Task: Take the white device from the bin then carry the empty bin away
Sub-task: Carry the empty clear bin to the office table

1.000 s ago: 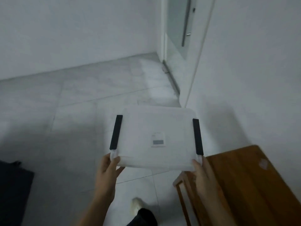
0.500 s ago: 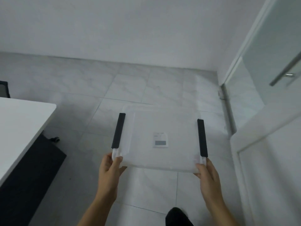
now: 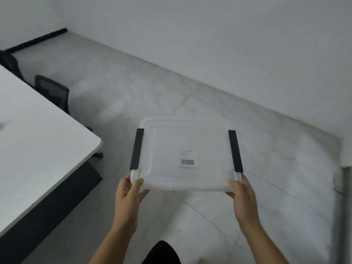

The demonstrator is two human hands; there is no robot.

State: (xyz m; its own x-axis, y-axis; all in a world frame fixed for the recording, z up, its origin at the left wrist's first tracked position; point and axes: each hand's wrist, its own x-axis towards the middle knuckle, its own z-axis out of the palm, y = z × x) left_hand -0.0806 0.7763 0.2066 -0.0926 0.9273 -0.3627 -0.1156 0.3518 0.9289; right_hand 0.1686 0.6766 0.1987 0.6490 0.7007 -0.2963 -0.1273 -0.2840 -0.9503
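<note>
Translucent plastic bin (image 3: 188,155) held out in the air over the floor, about level, near edge toward the person. Black clip handles (image 3: 136,149) run along its left and right sides; a small white label with a grey block (image 3: 188,159) shows through the middle. Nothing else visible inside the bin. White device not in view.

Left hand (image 3: 128,195) closed around the near-left corner, thumb on top of the rim, fingers curled under. Right hand (image 3: 242,195) closed the same way on the near-right corner, thumb on the rim just below the right black handle. Both grips wrapped on the bin, no slack showing.

Grey marbled tile floor (image 3: 133,96) below, seams running diagonally. White desk (image 3: 38,145) with a rounded corner fills the left side, well apart from the bin; dark panel (image 3: 57,210) under its edge. Black mesh office chair (image 3: 52,91) tucked behind the desk, a caster (image 3: 99,154) visible near the desk corner. White wall (image 3: 209,35) ahead and to the right, meeting the floor on a slanted line; dark strip (image 3: 36,41) along the far left wall base. Open floor between bin and wall, nothing on it. Dark shape at the bottom centre (image 3: 162,253), cannot tell what it is. Right edge shows a pale vertical frame (image 3: 345,206), blurred.
</note>
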